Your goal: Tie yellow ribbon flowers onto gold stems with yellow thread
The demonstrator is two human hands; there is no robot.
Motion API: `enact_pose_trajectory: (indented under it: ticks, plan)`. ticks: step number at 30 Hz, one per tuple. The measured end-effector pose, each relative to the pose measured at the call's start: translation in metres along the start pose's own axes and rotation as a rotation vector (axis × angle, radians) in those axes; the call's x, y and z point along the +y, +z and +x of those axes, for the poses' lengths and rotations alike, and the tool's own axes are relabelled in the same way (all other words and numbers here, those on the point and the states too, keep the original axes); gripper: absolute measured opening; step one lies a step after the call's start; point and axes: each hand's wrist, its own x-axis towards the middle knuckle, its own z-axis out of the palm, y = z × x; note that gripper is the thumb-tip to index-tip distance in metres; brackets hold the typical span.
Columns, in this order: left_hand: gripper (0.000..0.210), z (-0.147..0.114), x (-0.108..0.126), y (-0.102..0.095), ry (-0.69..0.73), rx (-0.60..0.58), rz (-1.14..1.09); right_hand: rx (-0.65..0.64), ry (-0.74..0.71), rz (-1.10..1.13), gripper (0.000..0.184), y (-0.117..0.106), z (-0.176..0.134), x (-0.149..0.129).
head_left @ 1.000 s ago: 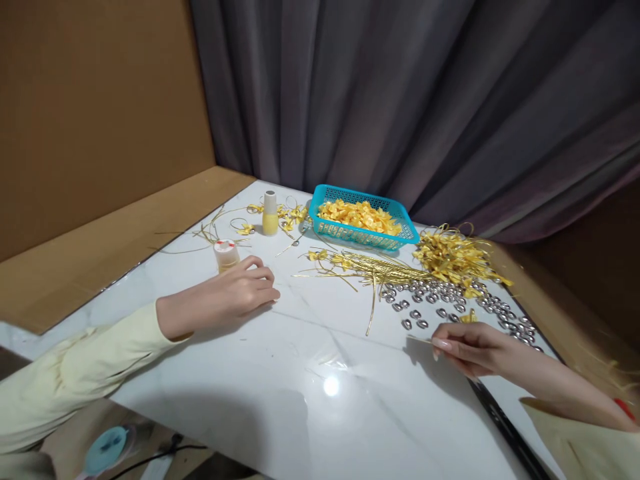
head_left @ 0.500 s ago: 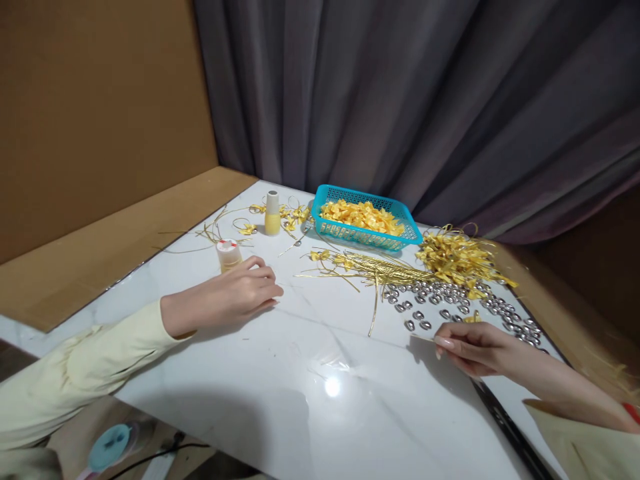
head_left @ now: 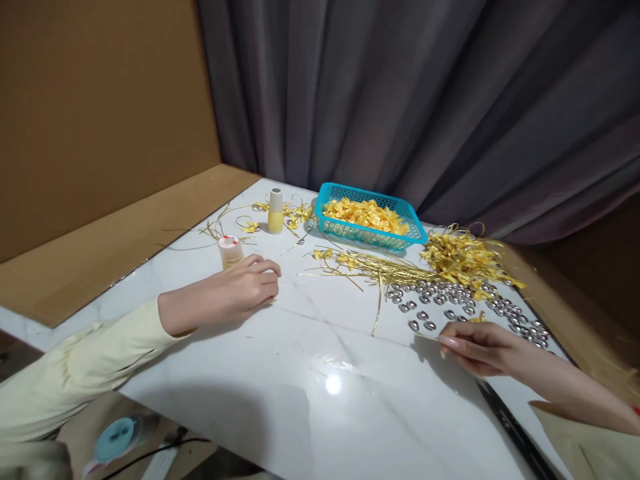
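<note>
My left hand (head_left: 245,288) rests low over the white table, its fingers curled together with the tips turned down; what they hold, if anything, is hidden. Right behind it stands a spool of yellow thread (head_left: 231,252) with a white top, partly covered by the hand. On the right, my right hand (head_left: 475,347) pinches a thin pale strand (head_left: 427,337) between thumb and forefinger, its short end pointing left. A faint line runs across the table between the hands; I cannot tell whether it is thread or a marble vein. Silver heart-shaped beads (head_left: 430,326) lie beside the right hand.
A blue basket (head_left: 420,235) of yellow bows stands at the back. Before it lie gold cords (head_left: 395,270) and a heap of corded bows (head_left: 463,257). A yellow bottle (head_left: 275,212) stands left. A black strip (head_left: 510,423) lies under the right wrist.
My left hand has drawn slightly left, its fingers curling in a little more. My right hand keeps its pinch. The whole view has shifted slightly.
</note>
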Motion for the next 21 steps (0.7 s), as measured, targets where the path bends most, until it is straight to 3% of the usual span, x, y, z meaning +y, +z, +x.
enact_pose_trajectory:
  ticks: [9, 21]
  plan:
    - [0.028, 0.007, 0.012, -0.006, -0.071, -0.005, -0.118, -0.035, -0.006, -0.005, 0.061, -0.003, 0.003, 0.007]
    - [0.031, 0.01, 0.016, -0.005, -0.035, 0.003, -0.145, -0.039, -0.018, 0.027, 0.057, -0.001, 0.001, 0.004]
